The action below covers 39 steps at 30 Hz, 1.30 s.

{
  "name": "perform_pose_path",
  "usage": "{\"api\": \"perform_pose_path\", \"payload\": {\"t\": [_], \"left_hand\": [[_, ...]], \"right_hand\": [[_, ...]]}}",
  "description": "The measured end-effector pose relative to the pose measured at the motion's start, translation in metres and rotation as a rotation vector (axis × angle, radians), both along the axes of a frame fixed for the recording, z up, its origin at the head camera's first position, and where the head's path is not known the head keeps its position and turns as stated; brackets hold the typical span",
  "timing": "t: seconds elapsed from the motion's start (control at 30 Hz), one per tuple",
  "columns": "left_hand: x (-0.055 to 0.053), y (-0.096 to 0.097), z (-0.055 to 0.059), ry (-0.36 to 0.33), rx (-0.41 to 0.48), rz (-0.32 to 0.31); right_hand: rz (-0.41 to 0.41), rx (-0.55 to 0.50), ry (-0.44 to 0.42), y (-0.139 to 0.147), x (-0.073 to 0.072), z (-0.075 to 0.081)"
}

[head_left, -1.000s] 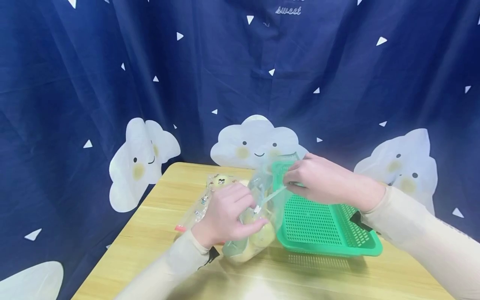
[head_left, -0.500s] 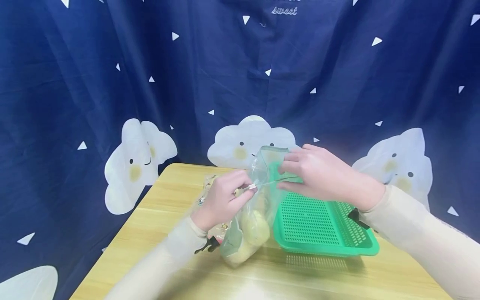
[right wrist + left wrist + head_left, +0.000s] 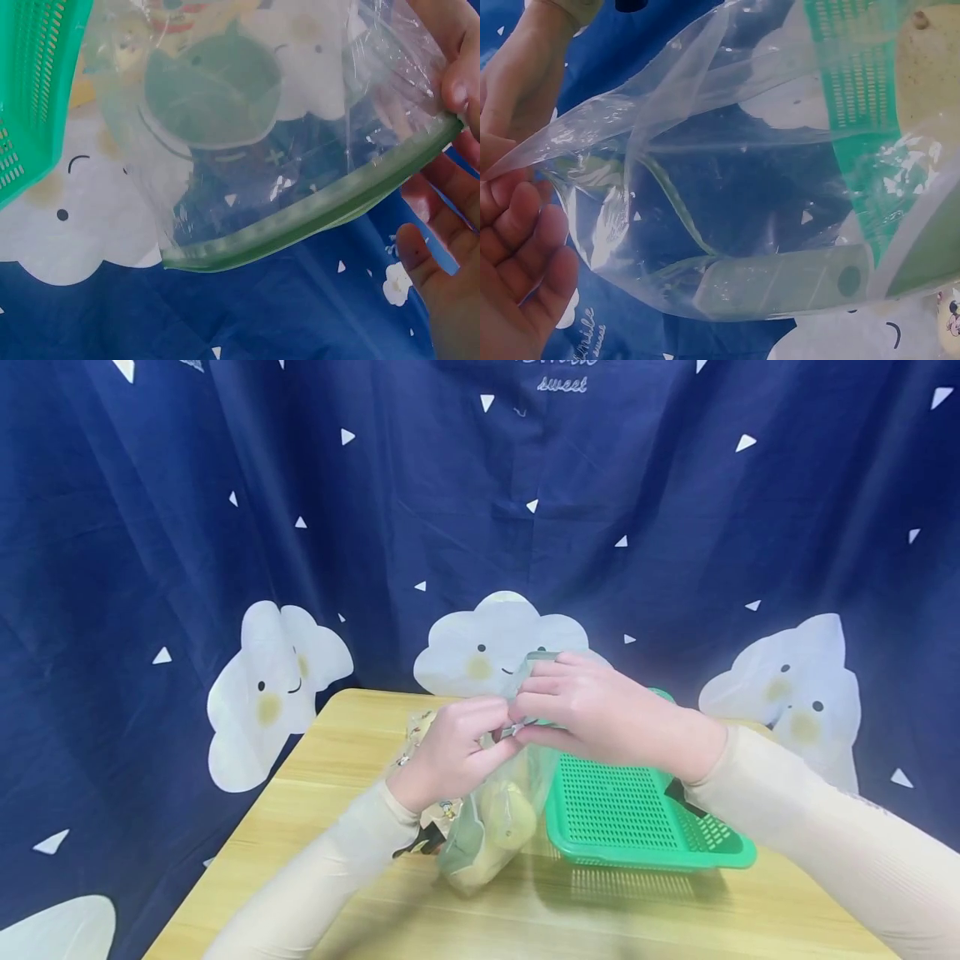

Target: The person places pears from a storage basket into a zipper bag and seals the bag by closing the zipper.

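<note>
A clear zip bag [image 3: 463, 843] with a green print hangs between my hands, low over the table. Inside it are pale yellow, rounded fruits [image 3: 512, 817], one with a brown stem end [image 3: 921, 19] in the left wrist view. My left hand [image 3: 459, 745] pinches the bag's mouth at one end of its zip. Right up against it, my right hand [image 3: 600, 714] pinches the same top edge. A green zip strip [image 3: 315, 221] runs along that edge in the right wrist view. The fingertips partly hide each other in the head view.
To the right stands a green perforated basket [image 3: 648, 860] on the wooden table [image 3: 360, 727]. Behind my left hand, mostly hidden, lies another clear bag [image 3: 448, 810] with cartoon prints. A blue curtain [image 3: 390, 510] with cloud faces hangs behind the table.
My right hand has come left along the bag's top edge to meet the left hand. The left hand rose slightly at first, then stayed nearly still. The basket stays put.
</note>
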<state>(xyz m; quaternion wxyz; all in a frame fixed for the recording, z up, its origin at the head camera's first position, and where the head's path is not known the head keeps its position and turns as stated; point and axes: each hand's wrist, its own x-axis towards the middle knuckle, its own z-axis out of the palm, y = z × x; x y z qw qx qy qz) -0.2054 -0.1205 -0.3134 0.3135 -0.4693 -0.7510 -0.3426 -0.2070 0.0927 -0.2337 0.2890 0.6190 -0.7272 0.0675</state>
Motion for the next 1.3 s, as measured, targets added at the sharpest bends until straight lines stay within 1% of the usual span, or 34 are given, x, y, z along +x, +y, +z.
{"api": "perform_pose_path", "payload": {"t": [0.2, 0.33, 0.47, 0.63, 0.8, 0.97, 1.07, 1.17, 1.23, 1.3], "left_hand": [[0.000, 0.001, 0.001, -0.012, -0.002, -0.004], [0.000, -0.001, 0.003, -0.024, 0.015, -0.007], [0.000, -0.006, 0.007, -0.016, 0.067, -0.028], [-0.003, -0.012, 0.009, 0.021, 0.129, -0.055], [-0.005, -0.018, 0.010, 0.012, 0.184, -0.068], [-0.009, -0.028, 0.011, 0.009, 0.247, -0.056], [-0.010, -0.033, 0.012, 0.004, 0.289, -0.037], [-0.013, -0.040, 0.013, 0.003, 0.327, -0.011], [-0.014, -0.046, 0.015, 0.001, 0.354, 0.004], [-0.016, -0.052, 0.016, 0.005, 0.383, 0.021]], "right_hand": [[-0.059, 0.032, 0.004, 0.000, 0.002, -0.004], [-0.105, 0.043, 0.035, 0.002, 0.001, -0.004], [-0.147, 0.050, 0.048, 0.008, -0.006, -0.005], [-0.223, 0.074, 0.031, 0.018, -0.018, -0.007], [-0.278, 0.090, 0.038, 0.025, -0.030, -0.010], [-0.337, 0.096, 0.018, 0.033, -0.041, -0.013], [-0.383, 0.097, -0.023, 0.038, -0.047, -0.015], [-0.419, 0.101, -0.039, 0.044, -0.054, -0.017], [-0.422, 0.107, -0.024, 0.048, -0.059, -0.019], [-0.405, 0.109, 0.015, 0.053, -0.066, -0.021]]}}
